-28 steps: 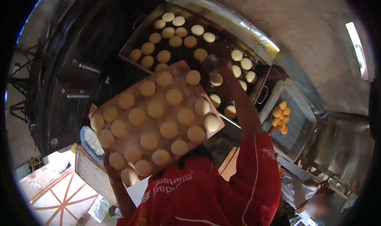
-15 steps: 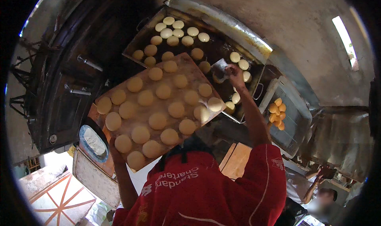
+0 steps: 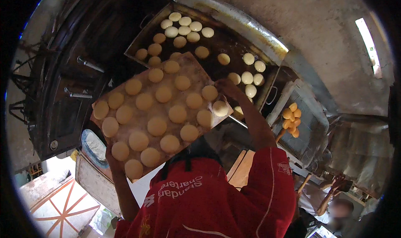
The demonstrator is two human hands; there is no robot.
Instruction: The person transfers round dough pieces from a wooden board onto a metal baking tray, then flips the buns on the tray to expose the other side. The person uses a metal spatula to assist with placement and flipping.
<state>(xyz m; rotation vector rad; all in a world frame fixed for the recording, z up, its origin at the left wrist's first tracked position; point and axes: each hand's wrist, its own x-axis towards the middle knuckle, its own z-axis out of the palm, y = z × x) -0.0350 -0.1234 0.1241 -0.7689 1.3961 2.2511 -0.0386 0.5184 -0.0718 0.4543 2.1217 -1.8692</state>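
Observation:
A flat board [image 3: 165,104] carries rows of round, pale dough pieces [image 3: 157,126] and tilts over the near edge of a rectangular pan [image 3: 267,84]. My left hand [image 3: 115,154] grips the board's lower left edge, its fingers partly hidden beneath. At the board's right end is my right hand [image 3: 227,89], next to a dough round [image 3: 209,93]; its fingers are dark and blurred, so their hold is unclear. In the pan's dark liquid lie several pale rounds [image 3: 184,30] and duller ones [image 3: 179,42].
To the right of the pan, golden-brown pieces [image 3: 292,117] rest on a rack in a tray [image 3: 311,108]. An oval blue-rimmed dish of white powder [image 3: 95,145] sits left of the board. Dark cabinet doors [image 3: 67,83] stand at left. Another person [image 3: 323,200] is at lower right.
My right hand has drawn back from over the pan to the board's right end. The flat metal piece it held is out of sight. The board has shifted slightly left; rounds in the pan have moved.

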